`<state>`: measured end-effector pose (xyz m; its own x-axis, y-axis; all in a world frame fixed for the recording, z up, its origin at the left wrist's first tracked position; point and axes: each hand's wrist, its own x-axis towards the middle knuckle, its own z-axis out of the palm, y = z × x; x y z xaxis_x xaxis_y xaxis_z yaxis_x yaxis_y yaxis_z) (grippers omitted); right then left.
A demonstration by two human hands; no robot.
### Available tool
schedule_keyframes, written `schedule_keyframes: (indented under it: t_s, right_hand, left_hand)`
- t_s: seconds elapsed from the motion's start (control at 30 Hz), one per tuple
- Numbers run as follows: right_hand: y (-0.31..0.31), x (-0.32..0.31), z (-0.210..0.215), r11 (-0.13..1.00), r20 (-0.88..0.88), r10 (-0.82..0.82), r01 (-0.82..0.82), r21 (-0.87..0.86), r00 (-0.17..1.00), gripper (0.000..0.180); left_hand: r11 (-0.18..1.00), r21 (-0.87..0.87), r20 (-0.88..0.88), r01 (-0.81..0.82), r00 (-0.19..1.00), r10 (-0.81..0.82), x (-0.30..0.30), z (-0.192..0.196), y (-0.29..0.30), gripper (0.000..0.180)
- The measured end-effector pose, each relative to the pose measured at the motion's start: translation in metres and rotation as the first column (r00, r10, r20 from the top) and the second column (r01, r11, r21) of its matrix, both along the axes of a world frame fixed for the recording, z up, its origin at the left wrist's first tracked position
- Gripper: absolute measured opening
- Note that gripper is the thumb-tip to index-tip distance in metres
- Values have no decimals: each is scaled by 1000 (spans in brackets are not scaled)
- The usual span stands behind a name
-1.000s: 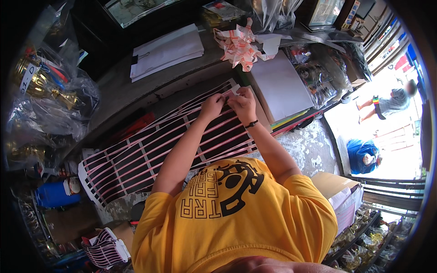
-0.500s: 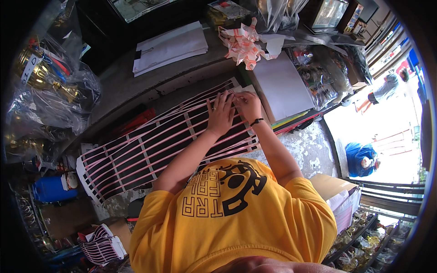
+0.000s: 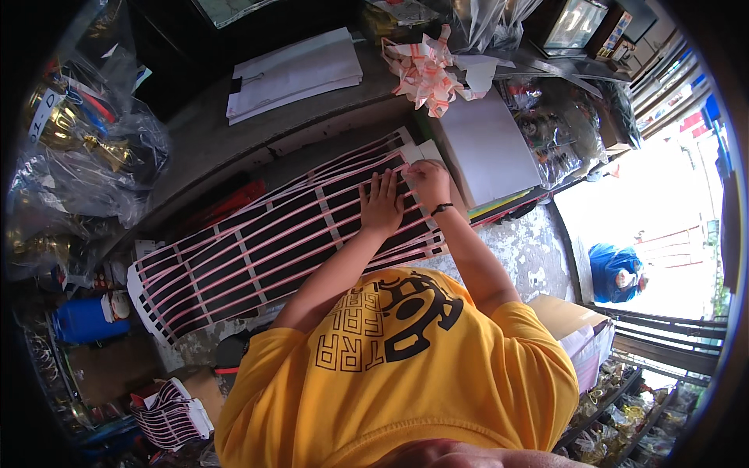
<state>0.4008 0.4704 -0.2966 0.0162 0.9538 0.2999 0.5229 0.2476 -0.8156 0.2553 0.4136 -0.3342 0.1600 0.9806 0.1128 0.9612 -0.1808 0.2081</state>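
A long sheet (image 3: 261, 248) of black panels, divided by pink-edged pale strips, lies slanting in front of me. Flat on its right part rests my left hand (image 3: 382, 206), fingers spread. Just right of it, my right hand (image 3: 431, 184), with a dark band at the wrist, is closed in a pinch at the sheet's far right end. A bit of pink-edged strip shows at its fingertips; the rest of the grip is hidden. A small white piece of paper (image 3: 426, 151) juts out beyond that hand.
Crumpled white-and-pink strips (image 3: 424, 72) and a clipped paper stack (image 3: 292, 76) sit on the grey ledge. A white board (image 3: 485, 148) lies right of the sheet. Bagged gold trophies (image 3: 62, 129) stand left; a blue container (image 3: 82, 320) is below them. Another striped sheet (image 3: 170, 415) lies lower left.
My left hand has slid slightly down and back from the sheet's end, and its fingers lie apart from the right hand. The right hand stays near the same corner, still pinched.
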Motion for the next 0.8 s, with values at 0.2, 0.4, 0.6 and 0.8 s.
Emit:
schedule_keyframes:
  t_s: [0.2, 0.4, 0.6, 0.8]
  right_hand:
    - [-18, 10, 10, 999, 68, 2, -5, 34, 998, 7]
    - [-34, 22, 27, 997, -44, -66, 65, -37, 997, 5]
    - [-50, 39, 33, 998, 32, -27, 28, -49, 999, 9]
    - [-42, 36, 33, 991, 7, -62, 63, -117, 998, 14]
  left_hand:
    - [1000, -18, -30, -5, 1000, 5, 1, 2, 0, 61]
    - [1000, -16, -15, -13, 1000, 13, 1, 4, 0, 61]
    - [1000, 11, 3, -6, 1000, 6, 2, 1, 0, 61]
    - [998, 57, 172, 25, 984, -34, -5, 5, -3, 61]
